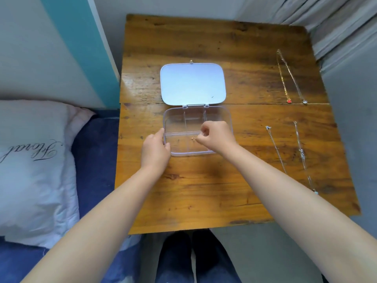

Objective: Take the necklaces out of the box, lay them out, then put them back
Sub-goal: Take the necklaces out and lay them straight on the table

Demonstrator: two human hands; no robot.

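A clear plastic box (pixel 175 123) with several compartments lies open in the middle of the wooden table (pixel 204 190), its white lid (pixel 192 83) folded back flat. My left hand (pixel 156 151) grips the box's near left corner. My right hand (pixel 214 135) is over the box's near right compartments, fingers pinched on a small gold necklace (pixel 193 138). Laid out at the right are a gold necklace with a red pendant (pixel 284 86), one with a clear stone (pixel 294 82), and two silver chains (pixel 275 148) (pixel 303 156).
A white pillow (pixel 34 166) lies on a blue bed (pixel 95 156) against the table's left edge. Curtains (pixel 336 27) hang at the far right. My legs (pixel 193 258) are below the table's near edge.
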